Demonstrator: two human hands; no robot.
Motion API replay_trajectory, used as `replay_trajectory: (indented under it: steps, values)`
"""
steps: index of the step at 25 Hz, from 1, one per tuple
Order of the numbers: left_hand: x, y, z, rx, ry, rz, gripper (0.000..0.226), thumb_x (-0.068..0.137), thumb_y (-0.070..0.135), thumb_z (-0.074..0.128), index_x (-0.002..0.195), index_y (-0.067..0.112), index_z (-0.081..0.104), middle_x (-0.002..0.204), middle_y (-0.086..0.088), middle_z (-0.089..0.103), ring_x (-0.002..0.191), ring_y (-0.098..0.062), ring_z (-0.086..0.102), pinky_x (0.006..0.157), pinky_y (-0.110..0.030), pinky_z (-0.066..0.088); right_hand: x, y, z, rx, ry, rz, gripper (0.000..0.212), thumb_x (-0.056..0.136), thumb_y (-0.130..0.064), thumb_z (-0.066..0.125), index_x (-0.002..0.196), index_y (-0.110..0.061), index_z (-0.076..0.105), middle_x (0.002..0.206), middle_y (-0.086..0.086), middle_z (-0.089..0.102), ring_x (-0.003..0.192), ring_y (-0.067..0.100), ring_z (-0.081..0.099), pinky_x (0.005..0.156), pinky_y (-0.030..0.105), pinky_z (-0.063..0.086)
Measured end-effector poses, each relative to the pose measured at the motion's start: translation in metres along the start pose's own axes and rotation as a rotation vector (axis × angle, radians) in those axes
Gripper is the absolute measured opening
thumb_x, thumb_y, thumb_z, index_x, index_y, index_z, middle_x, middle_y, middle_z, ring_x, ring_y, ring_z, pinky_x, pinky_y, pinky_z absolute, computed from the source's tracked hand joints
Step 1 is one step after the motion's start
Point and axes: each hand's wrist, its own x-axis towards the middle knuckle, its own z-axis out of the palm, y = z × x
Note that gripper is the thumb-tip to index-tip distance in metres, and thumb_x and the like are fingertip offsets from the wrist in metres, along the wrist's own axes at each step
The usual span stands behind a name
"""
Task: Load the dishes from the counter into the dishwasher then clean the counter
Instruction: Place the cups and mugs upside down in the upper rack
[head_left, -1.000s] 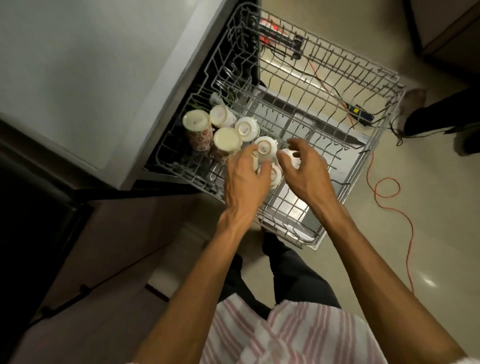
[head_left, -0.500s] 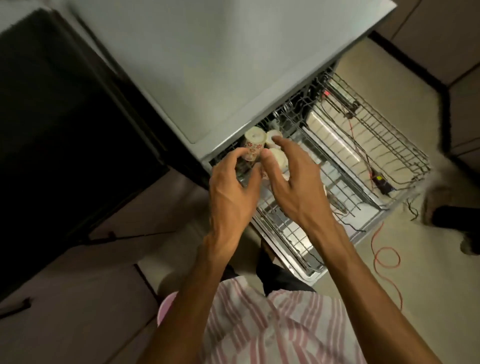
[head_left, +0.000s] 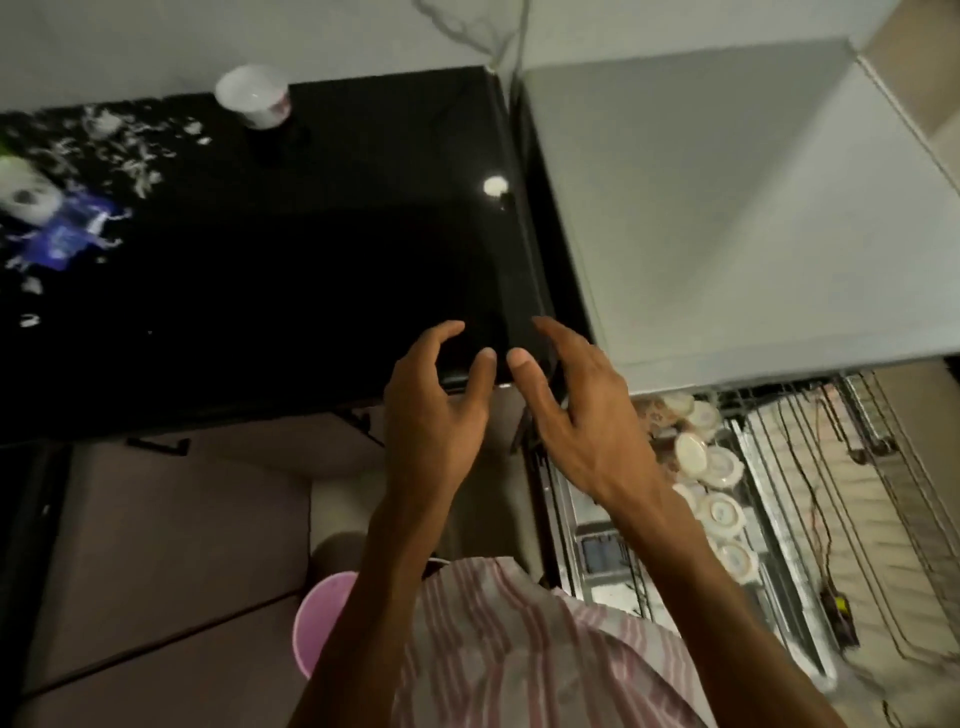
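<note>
The near and middle stretch of the black bench (head_left: 260, 291) lies bare, giving a hand open room from its front edge inward. At the far edge one cup (head_left: 254, 96) stands alone with bare surface on each side. The far left is cluttered: white scraps (head_left: 130, 150), a blue wrapper (head_left: 67, 234) and a paper roll (head_left: 26, 200) lie close together. On the right, the grey appliance top (head_left: 727, 218) overhangs the back of the rack (head_left: 841, 519); upturned cups (head_left: 711, 467) crowd the rack's left side, while its right side is bare wire.
</note>
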Motion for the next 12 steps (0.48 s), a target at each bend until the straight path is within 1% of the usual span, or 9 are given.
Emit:
replay_trajectory:
  steps: [2,4,7,9,10,12]
  values:
    - [0.014,-0.007,-0.021,-0.004,0.066,-0.048,0.044,0.094,0.037,0.058,0.135,0.023,0.051,0.139,0.006,0.051,0.118,0.003,0.042,0.085,-0.002,0.036,0.015,-0.020,0.017,0.022,-0.045,-0.048,0.060,0.097,-0.058,0.038,0.145,-0.023,0.040,0.145,0.000,0.047,0.132,0.013,0.043,0.104,0.041,0.045]
    - [0.031,-0.017,-0.047,-0.026,0.141,-0.077,0.043,0.095,0.037,0.058,0.135,0.023,0.052,0.138,0.007,0.052,0.114,0.008,0.039,0.077,0.003,0.033,0.031,-0.043,0.036,0.025,-0.095,-0.121,0.059,0.098,-0.057,0.038,0.145,-0.022,0.040,0.144,-0.001,0.048,0.133,0.011,0.042,0.106,0.036,0.044]
    - [0.052,-0.032,-0.085,-0.072,0.228,-0.110,0.042,0.095,0.037,0.059,0.134,0.023,0.052,0.137,0.007,0.053,0.113,0.009,0.039,0.075,0.001,0.034,0.052,-0.077,0.067,0.009,-0.162,-0.203,0.059,0.098,-0.057,0.037,0.144,-0.022,0.041,0.144,-0.003,0.049,0.131,0.006,0.041,0.104,0.021,0.036]
    - [0.060,-0.042,-0.109,-0.095,0.274,-0.144,0.042,0.095,0.037,0.059,0.134,0.022,0.054,0.136,0.006,0.054,0.114,0.007,0.040,0.078,-0.004,0.034,0.063,-0.097,0.089,0.027,-0.197,-0.241,0.057,0.098,-0.056,0.037,0.144,-0.023,0.041,0.143,-0.003,0.049,0.127,0.000,0.041,0.101,0.015,0.035]
    - [0.063,-0.045,-0.119,-0.101,0.288,-0.158,0.042,0.095,0.037,0.060,0.133,0.022,0.054,0.135,0.007,0.054,0.113,0.006,0.040,0.079,-0.005,0.033,0.067,-0.104,0.097,0.041,-0.208,-0.257,0.057,0.098,-0.057,0.037,0.143,-0.023,0.041,0.142,-0.003,0.050,0.126,0.001,0.042,0.101,0.018,0.039]
    - [0.069,-0.057,-0.145,-0.115,0.327,-0.183,0.041,0.094,0.037,0.060,0.132,0.023,0.055,0.133,0.008,0.055,0.110,0.007,0.041,0.075,-0.002,0.032,0.077,-0.125,0.119,0.061,-0.236,-0.299,0.057,0.098,-0.058,0.036,0.143,-0.023,0.041,0.140,-0.003,0.051,0.127,0.007,0.046,0.102,0.033,0.046]
